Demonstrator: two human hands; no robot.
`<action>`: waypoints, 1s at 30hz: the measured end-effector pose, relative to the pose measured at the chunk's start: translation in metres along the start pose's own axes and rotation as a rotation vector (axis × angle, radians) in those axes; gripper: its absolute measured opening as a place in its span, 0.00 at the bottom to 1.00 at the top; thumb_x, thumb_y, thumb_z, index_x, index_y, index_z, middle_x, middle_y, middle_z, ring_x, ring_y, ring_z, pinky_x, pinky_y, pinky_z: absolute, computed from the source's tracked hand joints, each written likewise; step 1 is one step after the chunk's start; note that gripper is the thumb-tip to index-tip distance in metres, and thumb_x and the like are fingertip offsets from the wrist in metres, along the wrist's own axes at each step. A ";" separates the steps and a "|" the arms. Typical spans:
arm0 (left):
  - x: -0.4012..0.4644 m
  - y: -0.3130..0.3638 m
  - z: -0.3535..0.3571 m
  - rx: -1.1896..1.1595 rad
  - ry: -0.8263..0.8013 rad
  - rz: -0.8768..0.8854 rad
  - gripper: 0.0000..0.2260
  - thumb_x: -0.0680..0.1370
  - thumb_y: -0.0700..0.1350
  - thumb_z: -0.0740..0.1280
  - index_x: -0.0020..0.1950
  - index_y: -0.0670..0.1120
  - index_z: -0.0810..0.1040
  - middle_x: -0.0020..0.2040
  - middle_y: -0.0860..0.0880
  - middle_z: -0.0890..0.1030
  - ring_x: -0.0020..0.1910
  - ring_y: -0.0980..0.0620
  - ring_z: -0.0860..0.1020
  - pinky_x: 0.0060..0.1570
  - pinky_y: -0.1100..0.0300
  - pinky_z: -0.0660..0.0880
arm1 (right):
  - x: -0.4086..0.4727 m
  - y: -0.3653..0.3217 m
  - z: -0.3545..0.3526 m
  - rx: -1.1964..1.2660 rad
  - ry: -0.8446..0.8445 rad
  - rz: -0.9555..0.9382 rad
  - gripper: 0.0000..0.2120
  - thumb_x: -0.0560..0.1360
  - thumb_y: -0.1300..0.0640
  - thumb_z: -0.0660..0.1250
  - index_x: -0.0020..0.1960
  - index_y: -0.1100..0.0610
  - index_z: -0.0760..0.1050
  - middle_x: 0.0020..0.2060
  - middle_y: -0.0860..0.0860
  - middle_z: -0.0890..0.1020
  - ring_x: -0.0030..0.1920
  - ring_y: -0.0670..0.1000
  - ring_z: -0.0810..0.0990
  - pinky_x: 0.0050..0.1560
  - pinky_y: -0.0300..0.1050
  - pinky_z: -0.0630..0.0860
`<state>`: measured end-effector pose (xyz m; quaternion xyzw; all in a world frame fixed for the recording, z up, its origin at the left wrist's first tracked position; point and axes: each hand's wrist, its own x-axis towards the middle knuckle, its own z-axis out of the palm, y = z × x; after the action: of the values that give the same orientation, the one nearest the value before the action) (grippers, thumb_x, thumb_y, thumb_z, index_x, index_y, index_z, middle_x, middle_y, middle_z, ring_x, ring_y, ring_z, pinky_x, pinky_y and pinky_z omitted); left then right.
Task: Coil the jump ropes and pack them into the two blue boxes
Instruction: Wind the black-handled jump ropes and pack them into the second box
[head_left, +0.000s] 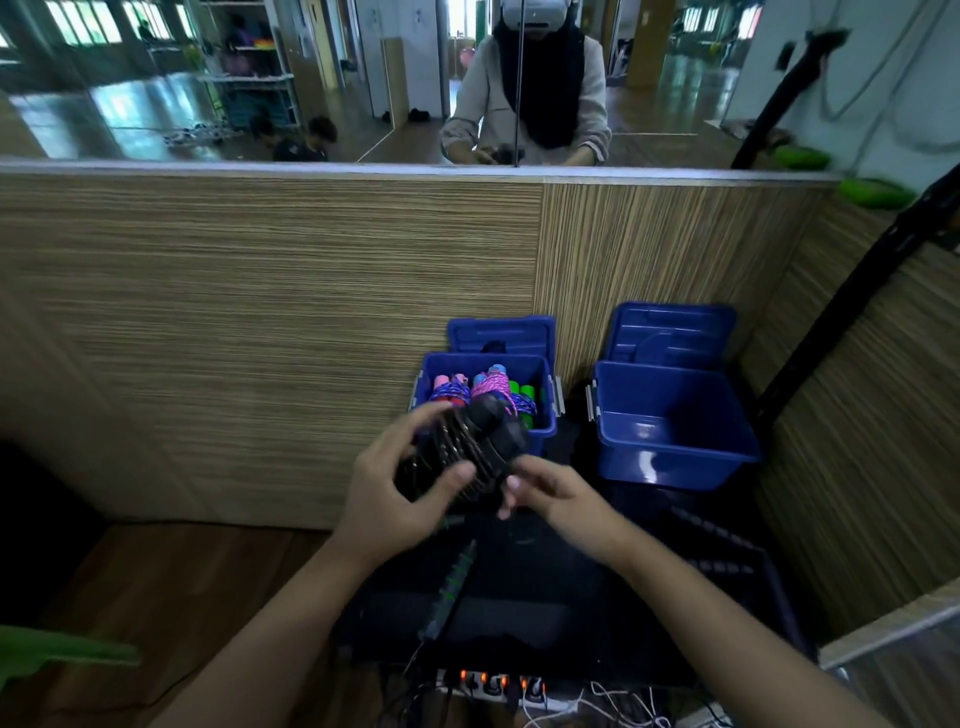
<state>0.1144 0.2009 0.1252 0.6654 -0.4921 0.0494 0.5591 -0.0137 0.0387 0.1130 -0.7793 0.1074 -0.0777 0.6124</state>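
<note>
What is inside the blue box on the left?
The left blue box holds coiled jump ropes in pink and purple cord with pink, blue and green handles. The black rope bundle in the person's hands covers its front part.

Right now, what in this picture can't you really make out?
- Head view: the black rope is motion-blurred; the left hand and right hand cover its ends.
- The left box: the bundle hides its front; rope count unclear.
- The right box: glare on its floor.
</note>
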 end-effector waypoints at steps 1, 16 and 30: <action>0.001 -0.006 0.000 0.021 0.053 -0.046 0.21 0.72 0.53 0.71 0.64 0.49 0.75 0.57 0.52 0.81 0.56 0.53 0.80 0.55 0.55 0.76 | -0.002 0.004 0.008 0.017 0.036 0.001 0.11 0.80 0.66 0.57 0.51 0.53 0.76 0.33 0.46 0.77 0.36 0.43 0.77 0.46 0.38 0.73; -0.013 -0.032 0.026 0.418 0.026 -0.160 0.27 0.71 0.63 0.64 0.65 0.50 0.69 0.58 0.53 0.76 0.51 0.48 0.80 0.44 0.51 0.79 | -0.017 -0.009 0.007 -0.041 0.037 -0.008 0.08 0.68 0.58 0.65 0.44 0.59 0.79 0.39 0.56 0.83 0.44 0.53 0.84 0.52 0.54 0.80; -0.027 -0.019 0.033 0.545 -0.229 0.077 0.27 0.73 0.60 0.66 0.67 0.47 0.71 0.62 0.52 0.75 0.53 0.53 0.79 0.47 0.63 0.75 | -0.001 -0.037 -0.034 -0.362 0.070 -0.002 0.07 0.73 0.55 0.71 0.37 0.54 0.80 0.31 0.53 0.82 0.29 0.46 0.80 0.31 0.31 0.72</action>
<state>0.0982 0.1887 0.0831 0.7731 -0.5455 0.1256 0.2983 -0.0207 0.0154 0.1571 -0.8737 0.1401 -0.0851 0.4580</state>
